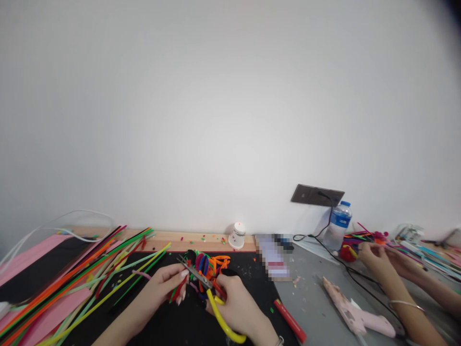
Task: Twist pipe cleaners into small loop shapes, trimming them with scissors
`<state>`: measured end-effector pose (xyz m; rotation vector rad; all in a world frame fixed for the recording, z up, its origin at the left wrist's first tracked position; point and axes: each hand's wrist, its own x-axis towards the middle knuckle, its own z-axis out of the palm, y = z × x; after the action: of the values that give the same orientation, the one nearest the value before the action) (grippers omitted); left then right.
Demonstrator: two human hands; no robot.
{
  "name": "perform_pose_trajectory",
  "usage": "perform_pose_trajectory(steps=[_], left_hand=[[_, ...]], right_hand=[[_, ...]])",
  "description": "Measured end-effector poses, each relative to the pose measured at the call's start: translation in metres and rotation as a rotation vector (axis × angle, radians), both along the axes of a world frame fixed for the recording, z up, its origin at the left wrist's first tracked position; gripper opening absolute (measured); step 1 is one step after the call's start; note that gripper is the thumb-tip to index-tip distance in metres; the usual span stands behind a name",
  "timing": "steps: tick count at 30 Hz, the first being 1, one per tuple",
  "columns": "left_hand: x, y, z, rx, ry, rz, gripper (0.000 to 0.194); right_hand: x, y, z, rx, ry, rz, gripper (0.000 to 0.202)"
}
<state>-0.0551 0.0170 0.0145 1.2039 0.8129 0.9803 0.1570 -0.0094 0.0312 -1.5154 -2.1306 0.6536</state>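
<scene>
Over the near black mat [194,323], the left hand [166,282] pinches red and green fuzzy strips [176,291] while the right hand [236,300] grips yellow-handled scissors [206,283], whose blades lie so close to the left hand that a slip could nick it or miscut the strips.

A single head-worn view looks forward and down from above and behind the left grip [168,282] and right grip [237,300], near enough that both arms [126,319] are cut by the bottom edge. It faces the wall [230,120], which fills the frame beyond the grips; the bench [165,239] spreads wide to either side of them.
</scene>
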Motion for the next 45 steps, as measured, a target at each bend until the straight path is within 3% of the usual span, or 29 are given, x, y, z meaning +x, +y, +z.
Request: perform_pose_trajectory(steps=[6,13,25,45], left_hand=[[0.003,0.004,-0.001,0.252,0.312,0.158,0.029],[0.003,0.001,-0.004,0.343,0.453,0.245,0.027],[0.007,-0.006,0.006,0.438,0.595,0.226,0.029],[0.009,-0.013,0.013,0.526,0.721,0.272,0.027]], right_hand=[[0.0,0.0,-0.002,0.044,-0.062,-0.023,0.02],[-0.001,-0.002,0.004,0.094,-0.163,-0.051,0.03],[-0.004,-0.004,0.008,0.06,-0.169,-0.077,0.021],[-0.002,0.002,-0.005,0.169,-0.177,-0.114,0.005]])
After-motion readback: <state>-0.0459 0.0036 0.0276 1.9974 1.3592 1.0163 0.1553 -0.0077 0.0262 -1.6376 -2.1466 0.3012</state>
